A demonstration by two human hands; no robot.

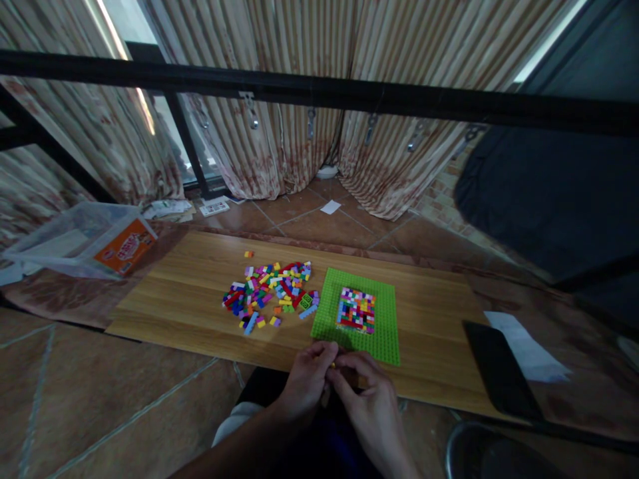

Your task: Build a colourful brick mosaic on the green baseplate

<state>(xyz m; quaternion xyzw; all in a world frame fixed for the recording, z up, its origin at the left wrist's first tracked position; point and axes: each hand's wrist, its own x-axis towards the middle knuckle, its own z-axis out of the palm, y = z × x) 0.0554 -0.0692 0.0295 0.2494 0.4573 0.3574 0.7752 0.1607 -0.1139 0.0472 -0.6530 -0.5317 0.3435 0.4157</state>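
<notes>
My left hand (305, 380) and my right hand (368, 394) meet at the table's near edge, fingertips pinched together. Between them shows a bit of a small yellow toy brick (333, 364), mostly hidden by the fingers. Just beyond the hands lies a green baseplate (387, 326), slightly turned on the table. On its middle sits a block of many-coloured toy bricks (357, 310), packed close, with some dark gaps. Left of the baseplate spreads a loose pile of mixed toy bricks (272, 286).
The wooden table (170, 293) stretches left and right. A dark flat object (499, 369) and white paper (524, 346) lie at its right end. At the far left stands a clear plastic bin (74, 243) with an orange label. A black bar (319, 92) crosses before striped curtains (294, 146).
</notes>
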